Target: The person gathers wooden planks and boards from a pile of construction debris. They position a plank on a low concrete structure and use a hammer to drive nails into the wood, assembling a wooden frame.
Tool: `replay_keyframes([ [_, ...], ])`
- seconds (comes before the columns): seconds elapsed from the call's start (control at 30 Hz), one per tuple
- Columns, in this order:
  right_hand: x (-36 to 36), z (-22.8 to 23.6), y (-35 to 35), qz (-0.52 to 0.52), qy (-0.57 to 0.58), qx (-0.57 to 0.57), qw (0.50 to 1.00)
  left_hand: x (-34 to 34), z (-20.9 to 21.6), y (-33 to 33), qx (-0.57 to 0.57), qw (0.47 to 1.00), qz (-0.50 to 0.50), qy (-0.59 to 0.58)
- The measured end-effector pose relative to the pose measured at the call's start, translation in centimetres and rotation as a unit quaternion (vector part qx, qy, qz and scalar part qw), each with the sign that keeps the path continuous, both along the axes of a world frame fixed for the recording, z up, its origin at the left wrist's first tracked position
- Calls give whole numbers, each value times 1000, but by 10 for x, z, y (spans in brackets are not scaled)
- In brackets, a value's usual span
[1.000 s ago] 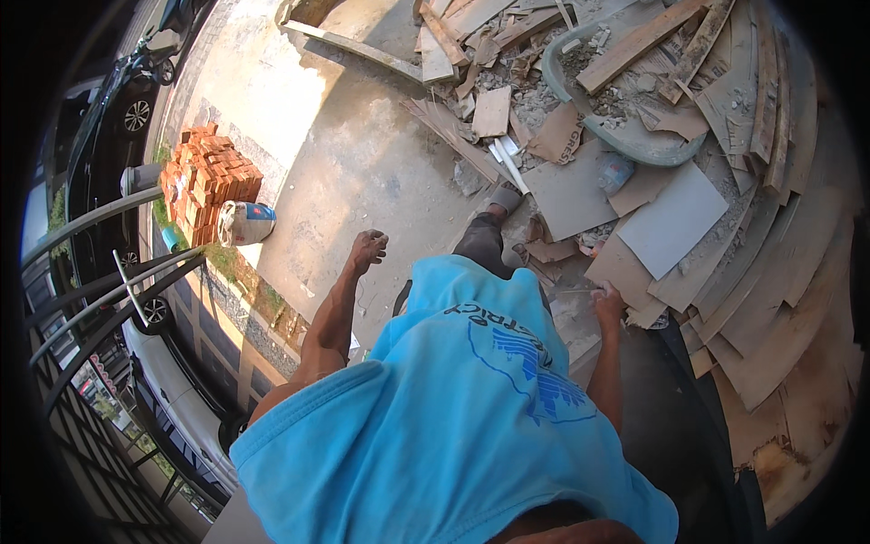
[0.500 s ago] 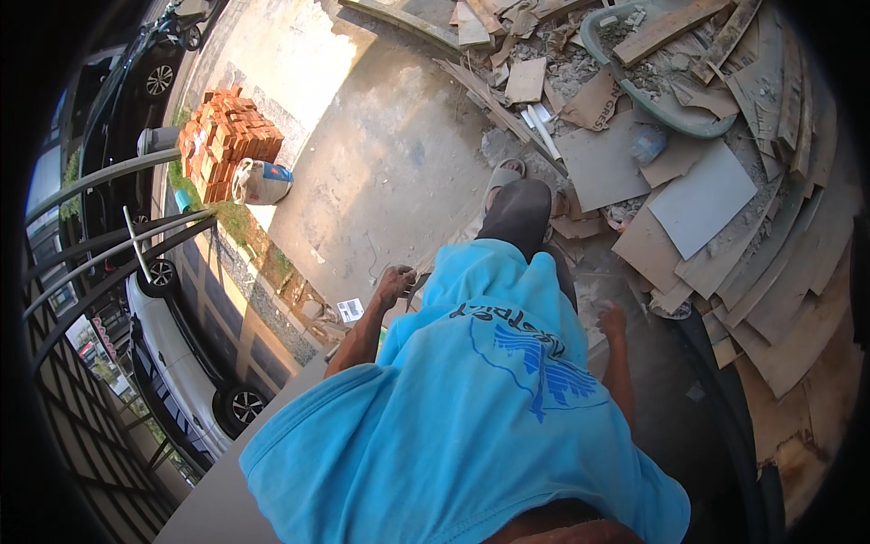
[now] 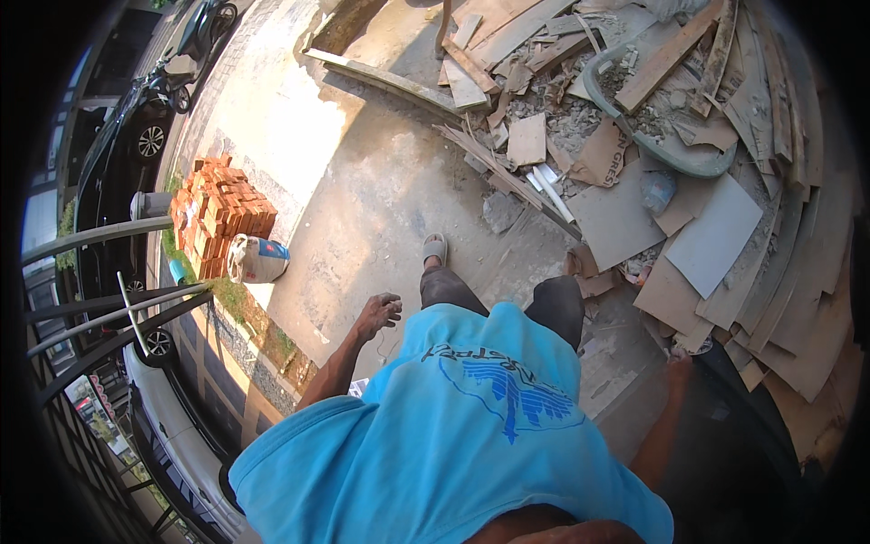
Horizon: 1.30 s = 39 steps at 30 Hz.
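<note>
Evidently, the concrete floor [image 3: 367,208] is bearing a wood-and-rubble pile [image 3: 618,216], probably heaped as waste. Near it, the right hand [image 3: 678,357] is hanging, fingers too blurred to tell; the left hand [image 3: 377,315] is perhaps balancing, fingers loosely curled.

My left hand [image 3: 379,315] had room to pass forward over the pale grey concrete floor [image 3: 362,204], as far as a long, pale wooden beam [image 3: 385,83] lying across the far end. To the left, a blocky stack of orange bricks [image 3: 222,218] and a bulging white-and-blue sack [image 3: 258,259] just beside it blocked the way. My right hand [image 3: 678,363] had less room: overlapping flat brown boards [image 3: 675,295] lay just ahead, with a grey-green plastic tub [image 3: 684,161] beyond. Between my hands, my dark-trousered legs [image 3: 555,304] stood in the way.
</note>
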State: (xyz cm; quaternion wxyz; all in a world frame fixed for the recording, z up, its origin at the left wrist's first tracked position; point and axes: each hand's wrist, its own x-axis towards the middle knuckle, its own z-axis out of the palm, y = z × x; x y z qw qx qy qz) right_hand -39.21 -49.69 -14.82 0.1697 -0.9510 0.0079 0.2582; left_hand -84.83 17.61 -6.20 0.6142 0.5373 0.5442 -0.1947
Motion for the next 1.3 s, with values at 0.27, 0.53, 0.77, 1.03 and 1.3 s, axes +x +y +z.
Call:
replay_keyframes([
  [0.27,-30,-16,381,130,-132,104,977,-136,-146,145,40,998,49,8],
  [0.53,-74,36,685,378,-157,129,903,-298,-125,201,36,959,259,112],
  [0.77,-31,10,746,375,-126,100,913,-265,-140,280,77,958,266,75],
  [1.03,24,-62,818,331,-88,103,934,-125,-149,402,75,977,198,-24],
  [1.3,73,-171,905,322,-21,-40,946,-62,-159,482,38,987,159,8],
])
